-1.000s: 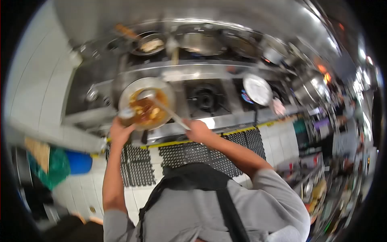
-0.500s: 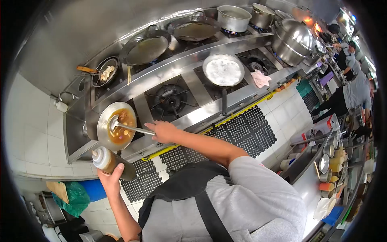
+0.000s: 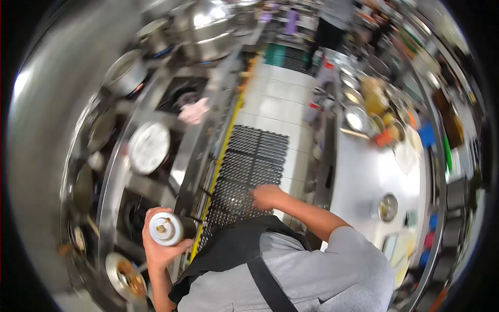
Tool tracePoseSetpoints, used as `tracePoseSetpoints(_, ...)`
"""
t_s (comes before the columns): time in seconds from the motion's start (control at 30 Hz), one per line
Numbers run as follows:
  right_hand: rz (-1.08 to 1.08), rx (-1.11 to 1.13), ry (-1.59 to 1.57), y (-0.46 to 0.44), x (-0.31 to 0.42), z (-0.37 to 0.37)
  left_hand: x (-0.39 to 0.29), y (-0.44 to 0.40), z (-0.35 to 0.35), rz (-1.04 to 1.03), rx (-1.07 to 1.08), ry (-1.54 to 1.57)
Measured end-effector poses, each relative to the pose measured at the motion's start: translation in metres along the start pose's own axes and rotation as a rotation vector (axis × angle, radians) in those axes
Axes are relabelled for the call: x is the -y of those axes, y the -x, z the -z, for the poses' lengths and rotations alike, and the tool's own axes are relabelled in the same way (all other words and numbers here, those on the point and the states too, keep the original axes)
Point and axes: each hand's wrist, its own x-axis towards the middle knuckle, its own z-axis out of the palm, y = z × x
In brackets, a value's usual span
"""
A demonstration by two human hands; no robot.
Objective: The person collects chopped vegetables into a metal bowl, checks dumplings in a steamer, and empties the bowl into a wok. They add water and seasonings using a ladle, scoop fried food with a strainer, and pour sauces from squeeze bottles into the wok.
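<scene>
My left hand (image 3: 158, 252) is wrapped round a squeeze bottle (image 3: 165, 229) with a white cap and dark contents, held upright in front of the stove. Beyond the black apron, my right hand (image 3: 269, 197) is closed above the floor mat. A faint shiny blur lies just left of its fingers, and I cannot tell whether it is a held thing. At the lower left, a pan (image 3: 112, 268) with brown sauce and pieces of food sits on the stove. A white, foamy pan (image 3: 149, 148) stands further along the same row.
Steel pots (image 3: 126, 73) and a large lidded steamer (image 3: 210, 31) line the stove. A pink cloth (image 3: 193, 111) lies on its edge. To the right runs a steel counter (image 3: 358, 171) with a small metal container (image 3: 387, 208) and several bowls. A person (image 3: 332, 23) stands at the far end.
My view has swung right toward the counter. My right hand has left the sauce pan, where it held a ladle. The bottle is still in my left hand, now more upright.
</scene>
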Motion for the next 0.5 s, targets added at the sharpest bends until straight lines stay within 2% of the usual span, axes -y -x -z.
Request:
tracePoseSetpoints(0.1,-0.323,-0.381,-0.229,0.048,-0.068,-0.009,-0.005,-0.064,-0.053,-0.045,0.274,0.095)
tracePoseSetpoints(0.2,-0.550,-0.673,-0.367,0.101,-0.114,-0.024,-0.034,-0.123,-0.123,-0.160,0.470,0.161)
tracePoseSetpoints(0.3,-0.898,-0.829,-0.425,0.130,-0.152,-0.051,-0.050,-0.176,-0.194,-0.268,0.707,0.122)
tracePoseSetpoints(0.4,-1.202,-0.984,-0.520,0.139,-0.198,-0.078,-0.074,-0.218,-0.266,-0.393,0.838,0.038)
tracePoseSetpoints(0.5,-1.369,-1.177,-0.461,0.138,-0.226,-0.091,-0.093,-0.267,-0.345,-0.554,0.960,0.114)
